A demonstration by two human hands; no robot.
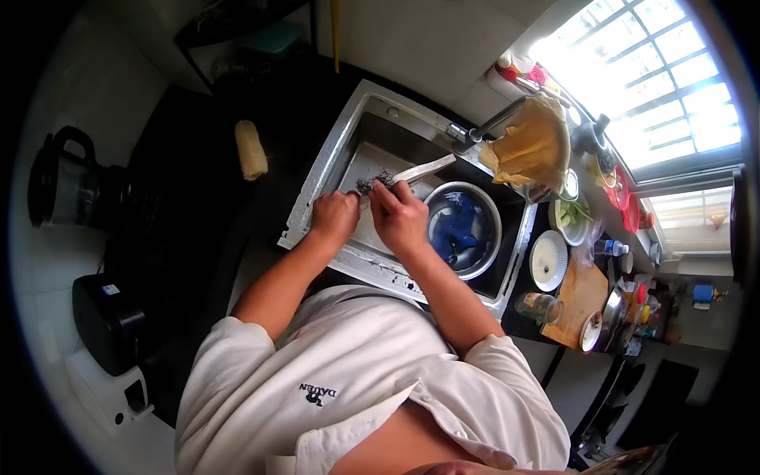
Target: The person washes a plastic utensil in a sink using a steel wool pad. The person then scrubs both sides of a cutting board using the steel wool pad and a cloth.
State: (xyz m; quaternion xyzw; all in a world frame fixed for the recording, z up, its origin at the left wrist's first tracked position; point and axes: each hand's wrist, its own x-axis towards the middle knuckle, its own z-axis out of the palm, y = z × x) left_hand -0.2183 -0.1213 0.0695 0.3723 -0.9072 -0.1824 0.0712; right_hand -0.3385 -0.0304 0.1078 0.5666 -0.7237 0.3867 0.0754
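Over the sink [358, 158], both of my hands are close together. My right hand [400, 218] is closed around a scrubber with a white handle [427, 169]; its dark, wiry head [375, 181] shows just beyond my fingers. Beside it, my left hand [335, 214] is a fist near that wiry head, and its fingers hide what it grips, if anything. To the right of my right hand sits a round metal basin [492, 226] in the sink, with a dark blue cloth-like thing [461, 226] inside.
A tan cloth [529, 142] hangs over the faucet [467, 140]. On the right counter are a white ribbed bowl [549, 261], a glass jar [540, 307] and a wooden cutting board [576, 305]. A beige roll [251, 150] lies on the black counter at left, beyond it a kettle [67, 178].
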